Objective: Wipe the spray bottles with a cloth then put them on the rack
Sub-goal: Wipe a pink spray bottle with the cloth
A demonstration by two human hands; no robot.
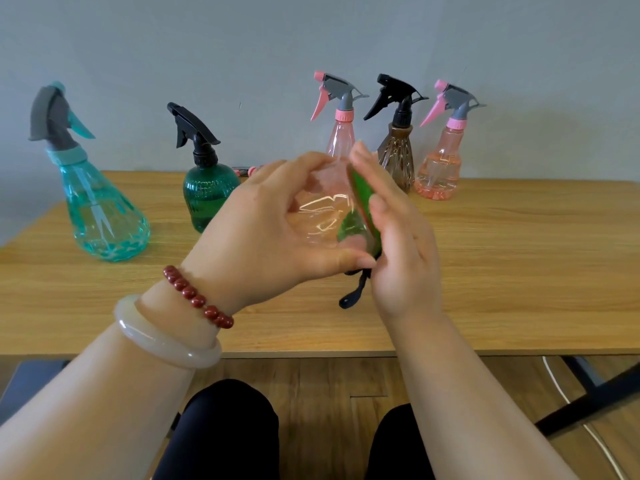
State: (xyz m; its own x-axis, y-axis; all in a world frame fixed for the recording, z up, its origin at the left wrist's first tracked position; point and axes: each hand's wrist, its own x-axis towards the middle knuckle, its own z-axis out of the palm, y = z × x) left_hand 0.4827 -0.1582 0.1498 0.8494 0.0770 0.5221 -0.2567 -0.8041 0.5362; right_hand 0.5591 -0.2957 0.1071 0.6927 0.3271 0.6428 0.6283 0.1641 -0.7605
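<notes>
Here, over the table's (519, 271) near edge, the left hand (277, 220) curls round a clear bottle (325, 216). The right hand's (398, 244) straight fingers press a cloth (363, 199) against it. Five other bottles (207, 199) stand near the far edge, with open tabletop between.

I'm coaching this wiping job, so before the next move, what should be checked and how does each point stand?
1. Grip on the bottle: the left hand curls round the clear bottle. ok.
2. Cloth contact: the right hand presses the green cloth against the bottle's side. ok.
3. Bottle wiped all round: cannot tell.
4. Spray head: the black trigger hangs below the hands; whether it is screwed tight, cannot tell.
5. Rack ready to take the bottle: none in view. not ok.
6. Waiting bottles: the teal bottle and the dark green bottle stand upright on the table. ok.
</notes>
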